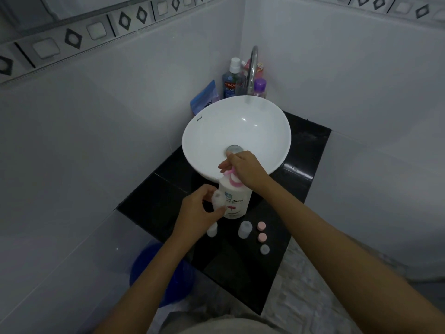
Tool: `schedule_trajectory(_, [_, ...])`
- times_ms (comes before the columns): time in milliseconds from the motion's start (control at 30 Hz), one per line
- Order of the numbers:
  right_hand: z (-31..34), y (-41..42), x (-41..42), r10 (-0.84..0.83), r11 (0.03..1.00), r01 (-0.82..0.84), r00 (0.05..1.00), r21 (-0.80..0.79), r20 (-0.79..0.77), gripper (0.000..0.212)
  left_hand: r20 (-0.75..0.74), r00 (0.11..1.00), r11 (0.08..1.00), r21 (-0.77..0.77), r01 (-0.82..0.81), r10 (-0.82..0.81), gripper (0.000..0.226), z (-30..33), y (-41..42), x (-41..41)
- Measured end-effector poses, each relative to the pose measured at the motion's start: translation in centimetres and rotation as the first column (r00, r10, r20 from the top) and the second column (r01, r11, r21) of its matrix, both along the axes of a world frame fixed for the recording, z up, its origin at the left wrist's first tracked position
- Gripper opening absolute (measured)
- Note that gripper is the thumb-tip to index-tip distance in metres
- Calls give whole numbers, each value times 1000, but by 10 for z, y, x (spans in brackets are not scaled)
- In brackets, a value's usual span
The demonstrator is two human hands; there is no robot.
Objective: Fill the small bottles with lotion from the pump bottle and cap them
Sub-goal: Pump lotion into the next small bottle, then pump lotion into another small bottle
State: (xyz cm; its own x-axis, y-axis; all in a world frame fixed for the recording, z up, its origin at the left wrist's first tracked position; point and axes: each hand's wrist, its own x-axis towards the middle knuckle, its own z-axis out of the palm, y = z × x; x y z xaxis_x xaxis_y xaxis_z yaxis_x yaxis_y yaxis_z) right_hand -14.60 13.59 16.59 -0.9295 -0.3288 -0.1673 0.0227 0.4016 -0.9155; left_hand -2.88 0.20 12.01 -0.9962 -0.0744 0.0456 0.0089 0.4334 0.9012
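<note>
Step in hand: you are filling the first small bottle [218,200] at the pump bottle [234,201], which stands on the black table [240,268] just in front of the white basin [204,141].
Left hand [199,208]: your grip is curled round the small bottle, holding it against the pump bottle's side, below the pink pump head [233,178].
Right hand [245,168]: it lies over the pump head, fingers bent down onto it; judged to be pressing.
Other small bottles: one [212,230] stands partly hidden under your left hand, a second [245,229] stands uncapped just right of it.
Caps: two pink caps [261,225] and one grey cap [264,249] lie in a row on the table, beside the second bottle.
Handling, small bottle: looks light, thin translucent plastic, probably easy to squeeze out of shape; hold mid-body, mouth kept upright under the spout.
Handling, pump bottle: white, smooth, rounded, likely the heavy piece; press straight down so it does not tip.
Risk: lotion on your fingers would make the glossy plastic slippery when capping.
Progress: early; no cap is on yet.
</note>
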Motion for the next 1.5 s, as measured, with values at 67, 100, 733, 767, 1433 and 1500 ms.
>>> schedule_trajectory(67, [-1, -1, 0, -11, 1000, 11, 1000, -14, 7, 44, 55, 997, 995, -87, 55, -50, 32, -11, 7, 4])
schedule_trajectory(100, [-1, -1, 0, -15, 1000, 15, 1000, -19, 5, 44, 88, 994, 990, -124, 72, -62, 33, -17, 11, 5])
schedule_trajectory(733, [6, -2, 3, -31, 1000, 31, 998, -3, 57, 45, 111, 983, 575, -799, 175, -145, 33, -71, 29, 3])
schedule_trajectory(767, [6, -2, 4, -31, 999, 30, 997, 19, 70, 44, 115, 984, 579, -797, 175, -139, 35, -71, 29, 3])
schedule_trajectory(1433, [5, -2, 3, -42, 999, 42, 997, 9, 64, 45, 87, 974, 479, -859, 180, -210, 59, -64, 63, -1])
schedule_trajectory(1500, [4, -3, 2, -44, 999, 43, 997, 21, 62, 45, 113, 971, 460, -865, 201, -212, 61, -62, 66, -3])
